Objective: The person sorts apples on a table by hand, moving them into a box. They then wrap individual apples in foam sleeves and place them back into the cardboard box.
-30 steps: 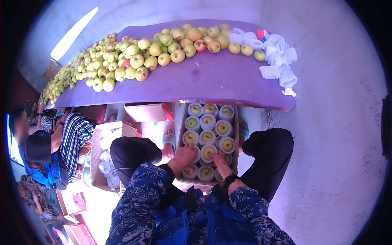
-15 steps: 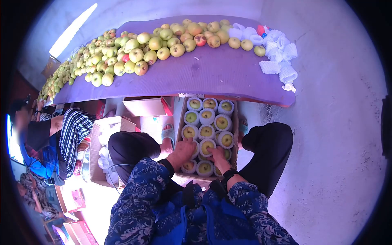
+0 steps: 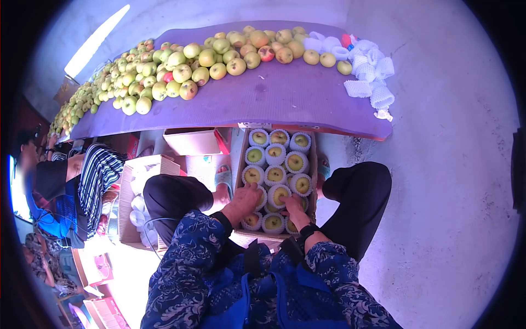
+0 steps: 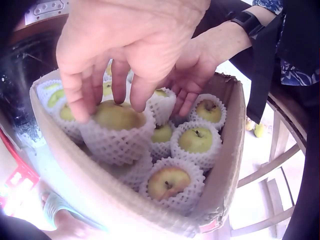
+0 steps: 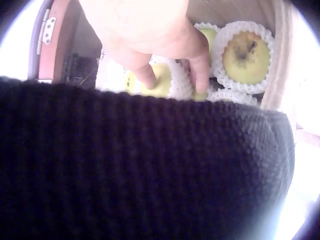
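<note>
left wrist cam: left hand [image 4: 130,35] clamped on a netted apple [image 4: 117,120] inside the box [image 4: 232,150] (head cam mostly gets knuckles, lol) | right wrist cam: right hand [image 5: 150,35] fingers apart, one touching a second apple [image 5: 162,82], black cuff [image 5: 140,165] blocking loads

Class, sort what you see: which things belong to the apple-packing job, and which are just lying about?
Belongs to the job:
left hand
right hand
netted apples
carton around them
loose apples
empty foam nets

Probably just lying about:
open box by the table
pinkish boxes, lower left
</note>
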`<state>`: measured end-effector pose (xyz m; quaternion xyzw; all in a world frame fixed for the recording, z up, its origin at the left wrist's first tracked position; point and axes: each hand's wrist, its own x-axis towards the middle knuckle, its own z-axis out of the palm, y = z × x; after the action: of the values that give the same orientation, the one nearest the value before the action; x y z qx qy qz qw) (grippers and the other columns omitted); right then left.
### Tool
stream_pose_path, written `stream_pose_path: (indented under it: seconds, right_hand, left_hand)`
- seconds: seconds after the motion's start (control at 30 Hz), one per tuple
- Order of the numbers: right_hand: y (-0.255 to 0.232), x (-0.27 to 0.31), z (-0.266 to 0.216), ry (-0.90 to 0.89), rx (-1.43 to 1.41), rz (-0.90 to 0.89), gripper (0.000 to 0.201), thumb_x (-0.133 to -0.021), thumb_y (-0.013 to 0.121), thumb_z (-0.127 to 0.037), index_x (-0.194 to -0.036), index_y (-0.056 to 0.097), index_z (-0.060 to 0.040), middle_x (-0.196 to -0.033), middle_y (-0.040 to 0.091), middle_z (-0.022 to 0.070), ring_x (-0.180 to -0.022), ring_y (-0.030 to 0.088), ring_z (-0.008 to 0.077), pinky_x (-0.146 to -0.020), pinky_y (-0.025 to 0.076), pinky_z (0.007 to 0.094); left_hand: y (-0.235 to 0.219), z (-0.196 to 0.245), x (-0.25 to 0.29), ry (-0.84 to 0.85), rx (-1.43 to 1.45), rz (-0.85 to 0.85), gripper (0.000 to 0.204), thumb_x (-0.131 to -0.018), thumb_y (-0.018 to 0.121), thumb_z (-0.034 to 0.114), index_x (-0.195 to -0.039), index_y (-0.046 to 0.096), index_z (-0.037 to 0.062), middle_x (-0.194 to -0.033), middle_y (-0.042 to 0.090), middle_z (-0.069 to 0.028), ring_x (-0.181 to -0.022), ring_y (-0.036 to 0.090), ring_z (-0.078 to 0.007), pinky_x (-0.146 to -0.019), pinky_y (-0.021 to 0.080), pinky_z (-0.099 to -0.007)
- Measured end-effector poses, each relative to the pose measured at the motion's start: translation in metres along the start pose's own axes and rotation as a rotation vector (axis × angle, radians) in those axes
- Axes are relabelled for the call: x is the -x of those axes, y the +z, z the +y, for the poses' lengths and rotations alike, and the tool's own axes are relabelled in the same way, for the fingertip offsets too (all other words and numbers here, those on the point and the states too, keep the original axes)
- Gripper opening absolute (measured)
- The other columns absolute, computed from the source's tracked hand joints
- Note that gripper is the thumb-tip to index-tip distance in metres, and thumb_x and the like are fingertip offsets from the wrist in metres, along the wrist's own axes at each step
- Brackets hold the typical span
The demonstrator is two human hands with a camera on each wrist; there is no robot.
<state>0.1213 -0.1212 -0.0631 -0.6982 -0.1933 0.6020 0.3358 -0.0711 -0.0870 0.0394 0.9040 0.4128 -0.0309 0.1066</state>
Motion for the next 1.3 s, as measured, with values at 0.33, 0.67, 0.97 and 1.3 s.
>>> stream_pose_path:
  seconds: [0.33,0.67,0.97,1.3]
  right_hand:
    - [0.005,0.017,-0.017,-0.087,0.135,0.020,0.059,-0.072,0.075,-0.021,-0.124,0.050,-0.0060,-0.112,0.058,0.0107,-0.093,0.061,0.0245,-0.057,0.055,0.0351]
    - [0.005,-0.009,0.006,-0.126,0.097,0.073,0.049,-0.069,0.079,-0.019,-0.109,0.058,-0.0006,-0.102,0.063,0.0100,-0.083,0.064,0.0229,-0.062,0.054,0.0323]
    - [0.007,-0.003,0.003,-0.030,0.048,0.060,0.045,-0.070,0.078,-0.021,-0.107,0.058,-0.0034,-0.101,0.063,0.0082,-0.087,0.063,0.0228,-0.060,0.054,0.0349]
    - [0.012,0.002,0.004,-0.121,0.009,0.134,0.047,-0.067,0.079,-0.026,-0.104,0.060,-0.0033,-0.091,0.065,0.0106,-0.065,0.061,0.0210,-0.047,0.048,0.0334]
  left_hand:
    - [0.004,0.002,-0.002,0.038,-0.008,0.081,0.018,-0.074,0.061,0.011,-0.091,0.061,0.0048,-0.100,0.056,-0.0140,-0.099,0.058,-0.0314,-0.076,0.052,-0.0405]
    - [0.010,0.003,-0.004,0.080,-0.111,0.088,0.020,-0.071,0.063,0.012,-0.089,0.061,0.0054,-0.095,0.056,-0.0129,-0.095,0.057,-0.0299,-0.071,0.051,-0.0381]
    - [0.004,0.021,-0.001,0.194,-0.100,0.121,0.021,-0.071,0.061,0.011,-0.091,0.058,0.0069,-0.093,0.054,-0.0103,-0.093,0.055,-0.0277,-0.075,0.047,-0.0383]
    - [0.014,0.026,-0.006,0.258,-0.063,0.141,0.039,-0.069,0.062,0.010,-0.108,0.057,0.0053,-0.107,0.054,-0.0125,-0.102,0.052,-0.0290,-0.084,0.043,-0.0401]
